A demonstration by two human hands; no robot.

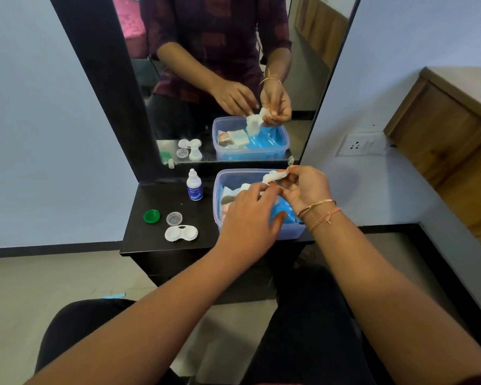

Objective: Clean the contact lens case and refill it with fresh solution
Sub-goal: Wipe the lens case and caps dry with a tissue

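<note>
A white contact lens case (181, 233) lies open on the dark dresser top, its two wells facing up. Beside it sit a green cap (151, 216) and a clear cap (174, 218). A small solution bottle (194, 185) with a blue label stands upright near the mirror. Over a clear plastic box (261, 234), my right hand (304, 187) pinches a white tissue (274, 176). My left hand (250, 215) pinches the tissue's other end, which trails down into the box.
The box holds a blue packet (282, 211) and more white tissue. A black-framed mirror (233, 79) stands behind the dresser. A wall socket (357, 144) and a wooden cabinet (442, 129) are at the right. My knees sit below the dresser edge.
</note>
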